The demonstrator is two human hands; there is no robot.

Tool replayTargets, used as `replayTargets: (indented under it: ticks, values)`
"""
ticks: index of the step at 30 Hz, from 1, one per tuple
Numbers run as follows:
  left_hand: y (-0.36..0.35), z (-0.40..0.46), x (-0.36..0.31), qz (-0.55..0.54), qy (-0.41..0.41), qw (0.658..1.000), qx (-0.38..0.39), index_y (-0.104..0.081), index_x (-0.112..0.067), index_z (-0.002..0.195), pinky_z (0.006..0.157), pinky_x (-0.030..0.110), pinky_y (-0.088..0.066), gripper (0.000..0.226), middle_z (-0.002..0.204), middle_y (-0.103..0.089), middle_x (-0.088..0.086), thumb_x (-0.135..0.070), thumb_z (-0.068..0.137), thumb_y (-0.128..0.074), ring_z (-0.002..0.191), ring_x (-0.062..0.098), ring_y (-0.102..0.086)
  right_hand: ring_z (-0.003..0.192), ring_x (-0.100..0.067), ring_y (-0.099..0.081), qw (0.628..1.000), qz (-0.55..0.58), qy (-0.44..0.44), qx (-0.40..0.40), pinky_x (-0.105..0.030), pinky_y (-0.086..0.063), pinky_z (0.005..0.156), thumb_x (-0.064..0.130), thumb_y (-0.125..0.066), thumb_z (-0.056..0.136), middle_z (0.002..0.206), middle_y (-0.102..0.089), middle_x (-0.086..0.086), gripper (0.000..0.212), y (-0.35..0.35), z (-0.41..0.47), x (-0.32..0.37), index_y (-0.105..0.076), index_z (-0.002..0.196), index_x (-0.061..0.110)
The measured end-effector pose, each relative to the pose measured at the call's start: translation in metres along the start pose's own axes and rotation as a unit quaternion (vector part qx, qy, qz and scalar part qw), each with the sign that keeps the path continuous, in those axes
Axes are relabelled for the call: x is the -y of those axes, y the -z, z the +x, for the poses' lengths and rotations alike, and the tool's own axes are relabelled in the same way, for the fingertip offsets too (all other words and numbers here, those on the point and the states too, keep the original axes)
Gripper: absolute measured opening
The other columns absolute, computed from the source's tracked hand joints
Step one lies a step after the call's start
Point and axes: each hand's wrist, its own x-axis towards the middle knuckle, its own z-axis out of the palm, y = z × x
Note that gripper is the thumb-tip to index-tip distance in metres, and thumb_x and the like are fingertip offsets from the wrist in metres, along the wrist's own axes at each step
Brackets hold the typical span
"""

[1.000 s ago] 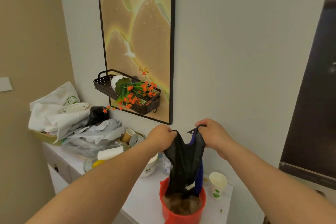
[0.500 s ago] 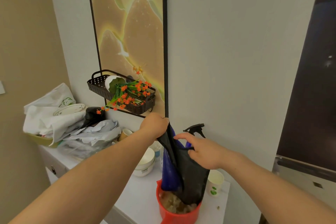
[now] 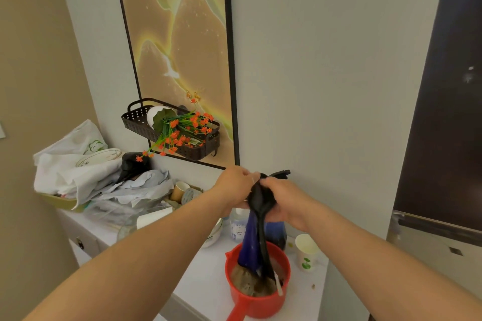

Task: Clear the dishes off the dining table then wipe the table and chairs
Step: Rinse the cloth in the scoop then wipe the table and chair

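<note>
A dark cloth [image 3: 257, 229], black with a blue side, hangs twisted from both of my hands down into a red pot [image 3: 257, 302] of murky water on a white sideboard [image 3: 206, 276]. My left hand [image 3: 233, 185] grips the cloth's top end. My right hand [image 3: 283, 203] is wrapped round the cloth just below, touching the left hand. The cloth's lower end dips into the water. A black spray trigger [image 3: 280, 173] shows behind my hands.
On the sideboard stand a paper cup [image 3: 306, 253], a white bowl [image 3: 215, 234], a clear bottle [image 3: 238, 227] and a heap of white bags and paper [image 3: 86, 177]. A dark basket with orange flowers [image 3: 180, 130] hangs by a framed picture. A dark panel fills the right.
My right hand has risen from the cloth's side to grip it just under my left hand. The cloth, spread wide a second ago, is now bunched into a narrow twisted rope.
</note>
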Motion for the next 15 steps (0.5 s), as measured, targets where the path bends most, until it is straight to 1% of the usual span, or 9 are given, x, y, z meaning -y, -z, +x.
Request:
replayTargets:
  ticks: [2, 3, 5, 7, 8, 9, 12, 14, 15]
  values:
    - [-0.003, -0.005, -0.002, -0.070, 0.014, 0.996, 0.047, -0.070, -0.006, 0.109, 0.077, 0.037, -0.064, 0.037, 0.095, -0.078, 0.012, -0.031, 0.108, -0.043, 0.087, 0.025, -0.077, 0.097, -0.022, -0.075, 1.000, 0.015, 0.020, 0.000, -0.051, -0.058, 0.091, 0.051, -0.055, 0.096, 0.099, -0.079, 0.000, 0.034, -0.005, 0.005, -0.005, -0.074, 0.107, 0.025]
    - [-0.002, -0.007, -0.002, -0.097, 0.018, 0.993, 0.065, -0.069, -0.006, 0.112, 0.077, 0.036, -0.064, 0.038, 0.095, -0.078, 0.012, -0.031, 0.108, -0.041, 0.090, 0.024, -0.077, 0.096, -0.021, -0.075, 1.000, 0.005, 0.028, -0.013, -0.049, -0.059, 0.090, 0.055, -0.055, 0.096, 0.099, -0.079, 0.002, 0.035, -0.007, 0.006, -0.007, -0.075, 0.106, 0.028]
    - [0.001, -0.007, 0.000, -0.108, 0.009, 0.993, 0.041, -0.064, -0.009, 0.116, 0.076, 0.037, -0.064, 0.028, 0.096, -0.077, 0.013, -0.025, 0.107, -0.043, 0.087, 0.025, -0.076, 0.096, -0.026, -0.075, 0.998, -0.010, 0.040, -0.051, -0.044, -0.062, 0.085, 0.044, -0.054, 0.101, 0.102, -0.077, -0.006, 0.030, -0.009, 0.009, -0.012, -0.072, 0.110, 0.021]
    - [0.005, -0.004, 0.010, -0.043, -0.009, 0.998, -0.045, -0.057, -0.015, 0.117, 0.074, 0.038, -0.064, 0.016, 0.100, -0.073, 0.012, -0.018, 0.104, -0.048, 0.084, 0.023, -0.072, 0.094, -0.029, -0.073, 0.993, -0.016, 0.050, -0.104, -0.040, -0.063, 0.078, 0.022, -0.050, 0.104, 0.104, -0.073, -0.013, 0.020, -0.009, 0.010, -0.017, -0.065, 0.115, 0.015]
    - [0.007, -0.001, 0.018, -0.004, -0.017, 0.998, -0.066, -0.053, -0.017, 0.122, 0.076, 0.038, -0.063, 0.020, 0.106, -0.069, 0.010, -0.014, 0.101, -0.053, 0.087, 0.021, -0.068, 0.094, -0.029, -0.073, 0.991, -0.014, 0.051, -0.125, -0.038, -0.064, 0.075, 0.014, -0.049, 0.104, 0.104, -0.072, -0.014, 0.019, -0.008, 0.011, -0.018, -0.064, 0.116, 0.015]
    - [0.009, 0.001, 0.028, 0.027, -0.022, 0.998, -0.051, -0.049, -0.018, 0.129, 0.080, 0.039, -0.062, 0.034, 0.116, -0.064, 0.008, -0.011, 0.097, -0.059, 0.096, 0.020, -0.065, 0.094, -0.028, -0.072, 0.989, -0.006, 0.053, -0.137, -0.037, -0.064, 0.073, 0.010, -0.048, 0.103, 0.104, -0.072, -0.014, 0.021, -0.008, 0.010, -0.018, -0.063, 0.115, 0.016]
    - [0.007, 0.002, 0.056, 0.058, 0.007, 0.994, 0.087, -0.022, -0.027, 0.156, 0.102, 0.043, -0.049, 0.090, 0.151, -0.042, 0.004, -0.015, 0.084, -0.075, 0.130, 0.026, -0.051, 0.096, -0.030, -0.070, 0.987, 0.054, 0.071, -0.132, -0.040, -0.063, 0.076, 0.005, -0.045, 0.102, 0.108, -0.070, -0.015, 0.027, -0.010, 0.010, -0.013, -0.063, 0.118, 0.019]
    - [-0.003, -0.001, 0.067, 0.062, -0.004, 0.990, 0.129, -0.012, -0.031, 0.160, 0.106, 0.040, -0.046, 0.107, 0.153, -0.041, 0.002, -0.023, 0.079, -0.082, 0.135, 0.025, -0.049, 0.089, -0.028, -0.068, 0.983, 0.106, 0.090, -0.119, -0.041, -0.063, 0.073, 0.002, -0.045, 0.102, 0.112, -0.067, -0.015, 0.035, -0.012, 0.009, -0.006, -0.061, 0.125, 0.022]
    - [-0.009, -0.001, 0.071, 0.057, -0.030, 0.990, 0.126, -0.018, -0.029, 0.157, 0.107, 0.040, -0.048, 0.103, 0.145, -0.049, -0.001, -0.024, 0.078, -0.084, 0.129, 0.021, -0.054, 0.085, -0.027, -0.067, 0.981, 0.123, 0.101, -0.112, -0.040, -0.061, 0.069, 0.001, -0.045, 0.101, 0.113, -0.066, -0.015, 0.037, -0.013, 0.008, 0.000, -0.059, 0.127, 0.024]
